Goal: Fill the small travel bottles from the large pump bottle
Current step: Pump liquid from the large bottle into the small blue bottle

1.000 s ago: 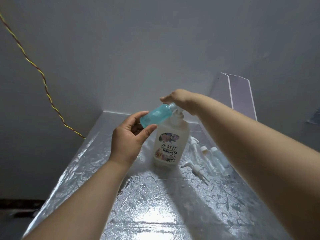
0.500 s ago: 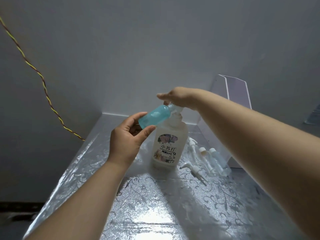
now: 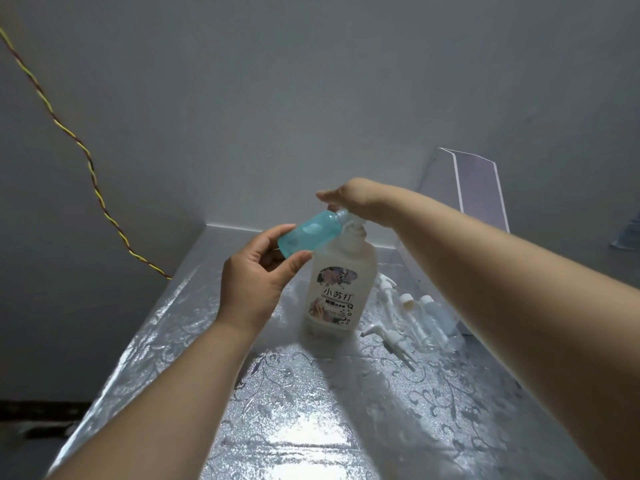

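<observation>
Pump bottle (image 3: 337, 292) upright on table (image 3: 294, 393), toward far edge. Travel bottle (image 3: 308, 233) tilted at its left, mouth at the spout. Spare bottles (image 3: 434, 320) lie just right; stand (image 3: 479, 188) behind them.

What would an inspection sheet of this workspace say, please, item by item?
Surface: silver patterned table cover, glossy.
Job's things: large pump bottle upright; blue travel bottle tilted, mouth at the pump head.
Clutter: clear small bottles and loose pump tops beside it, to the right.
Hands: left hand holds the blue travel bottle; right hand presses the pump head.
Cables: twisted yellow-red cable at the left wall.
Surroundings: grey wall; clear plastic stand back right.
</observation>
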Demonstrator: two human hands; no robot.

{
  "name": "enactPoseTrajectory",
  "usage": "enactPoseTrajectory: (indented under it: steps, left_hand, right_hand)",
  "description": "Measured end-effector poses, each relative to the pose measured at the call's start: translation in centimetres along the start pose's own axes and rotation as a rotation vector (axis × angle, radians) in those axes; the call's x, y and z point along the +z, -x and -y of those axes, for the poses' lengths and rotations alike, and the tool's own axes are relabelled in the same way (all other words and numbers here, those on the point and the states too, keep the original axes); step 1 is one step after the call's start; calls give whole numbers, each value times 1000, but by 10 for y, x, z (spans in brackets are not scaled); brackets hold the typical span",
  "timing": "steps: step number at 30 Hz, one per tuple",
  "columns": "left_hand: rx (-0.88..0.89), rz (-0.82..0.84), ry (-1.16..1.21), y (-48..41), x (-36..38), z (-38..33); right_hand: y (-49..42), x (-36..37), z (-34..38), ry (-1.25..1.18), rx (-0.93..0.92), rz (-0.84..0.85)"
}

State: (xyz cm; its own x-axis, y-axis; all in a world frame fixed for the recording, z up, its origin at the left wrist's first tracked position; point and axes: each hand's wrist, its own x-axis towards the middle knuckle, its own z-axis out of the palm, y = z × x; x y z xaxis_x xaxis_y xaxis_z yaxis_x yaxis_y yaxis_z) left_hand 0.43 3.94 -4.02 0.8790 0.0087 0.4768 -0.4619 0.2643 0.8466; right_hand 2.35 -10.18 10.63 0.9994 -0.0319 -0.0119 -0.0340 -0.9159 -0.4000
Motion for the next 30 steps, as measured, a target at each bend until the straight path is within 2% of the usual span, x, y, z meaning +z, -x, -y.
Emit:
enactPoseTrajectory:
  steps: [3,14,23,30]
  left_hand:
    - [6,0,6,0,1,-1]
    - [-20,2,-14,0,0,3]
    - [-34,14,14,2,4,-1]
    - [-35,8,-6,1,1,5]
  right_hand:
    - [0,-8,3,71,-8,10]
    - [-3,8,-3,18,11,-11]
    - [-5,-6,1,176,-25,-62]
    - [-8,9,0,71,-2,-19]
